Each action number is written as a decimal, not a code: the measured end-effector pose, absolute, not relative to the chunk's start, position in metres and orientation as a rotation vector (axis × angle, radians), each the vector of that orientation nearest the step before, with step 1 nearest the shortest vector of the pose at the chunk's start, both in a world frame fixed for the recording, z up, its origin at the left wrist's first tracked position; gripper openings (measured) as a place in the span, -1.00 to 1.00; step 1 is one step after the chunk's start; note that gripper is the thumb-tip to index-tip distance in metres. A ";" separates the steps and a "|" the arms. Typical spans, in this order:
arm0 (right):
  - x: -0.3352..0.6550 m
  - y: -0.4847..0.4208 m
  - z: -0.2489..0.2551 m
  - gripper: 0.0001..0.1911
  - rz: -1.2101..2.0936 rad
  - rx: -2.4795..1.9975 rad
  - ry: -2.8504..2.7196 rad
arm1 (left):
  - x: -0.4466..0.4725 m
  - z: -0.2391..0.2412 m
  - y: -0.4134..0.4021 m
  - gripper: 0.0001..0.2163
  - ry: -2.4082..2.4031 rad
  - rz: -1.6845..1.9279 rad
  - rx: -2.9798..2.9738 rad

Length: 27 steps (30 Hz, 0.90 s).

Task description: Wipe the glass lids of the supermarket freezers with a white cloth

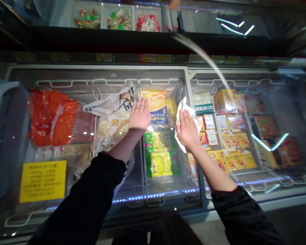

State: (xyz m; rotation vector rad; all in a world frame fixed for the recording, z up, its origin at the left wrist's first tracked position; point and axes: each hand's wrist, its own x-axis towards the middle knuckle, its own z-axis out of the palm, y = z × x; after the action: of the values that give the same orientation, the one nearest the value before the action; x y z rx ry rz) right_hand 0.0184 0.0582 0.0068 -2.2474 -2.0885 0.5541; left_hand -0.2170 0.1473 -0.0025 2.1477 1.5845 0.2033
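My left hand lies flat with fingers stretched out on the glass lid of a chest freezer, above yellow and blue food packs. My right hand presses a white cloth against the same glass near the lid's right frame, palm down, fingers together over the cloth. Both arms wear black sleeves.
Under the glass sit wire baskets with orange bags, white bags, green and yellow packs and small boxes. A yellow notice is stuck at the lower left. An upper shelf holds more packets.
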 end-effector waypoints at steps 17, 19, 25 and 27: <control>-0.006 0.032 0.013 -0.25 0.625 -2.092 -2.322 | -0.218 -0.003 0.142 -0.45 1.605 0.248 2.213; -0.005 0.046 0.011 -0.25 0.544 -2.234 -2.203 | -0.217 -0.004 0.142 -0.45 1.616 0.260 2.216; -0.038 0.106 0.001 -0.27 0.441 -2.340 -1.961 | -0.216 -0.005 0.144 -0.41 1.650 0.229 2.240; -0.047 0.108 0.000 -0.28 0.445 -2.243 -2.016 | -0.215 -0.005 0.145 -0.40 1.662 0.208 2.249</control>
State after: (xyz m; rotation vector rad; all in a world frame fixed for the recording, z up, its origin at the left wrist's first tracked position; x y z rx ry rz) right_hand -0.0466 0.1084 -0.0004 -2.2434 -2.0161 0.4452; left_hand -0.2145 0.1452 -0.0054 2.2491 1.6617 0.2081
